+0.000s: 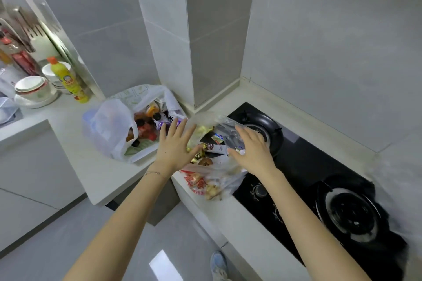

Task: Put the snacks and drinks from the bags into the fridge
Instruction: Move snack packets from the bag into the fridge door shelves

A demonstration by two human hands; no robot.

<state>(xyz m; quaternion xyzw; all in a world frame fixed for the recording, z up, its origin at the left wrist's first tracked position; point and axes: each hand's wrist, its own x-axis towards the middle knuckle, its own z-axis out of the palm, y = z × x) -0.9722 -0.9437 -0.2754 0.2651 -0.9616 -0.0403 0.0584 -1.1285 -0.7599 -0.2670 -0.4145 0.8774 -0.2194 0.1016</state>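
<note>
Yellow soap bottle (68, 80) sits far left, then the white bag (112, 130) of drinks on the counter. Left hand (172, 148) hovers, fingers spread, beside the clear snack bag (212, 175). Right hand (253, 148), fingers straight and close together, rests on that bag's plastic by the stove (296, 166).

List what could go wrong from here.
1. The clear snack bag lies open at the counter edge; snacks could spill to the floor if the left hand and right hand tug it.
2. Its plastic seems to overlap the gas burner: melt hazard if hot.
</note>
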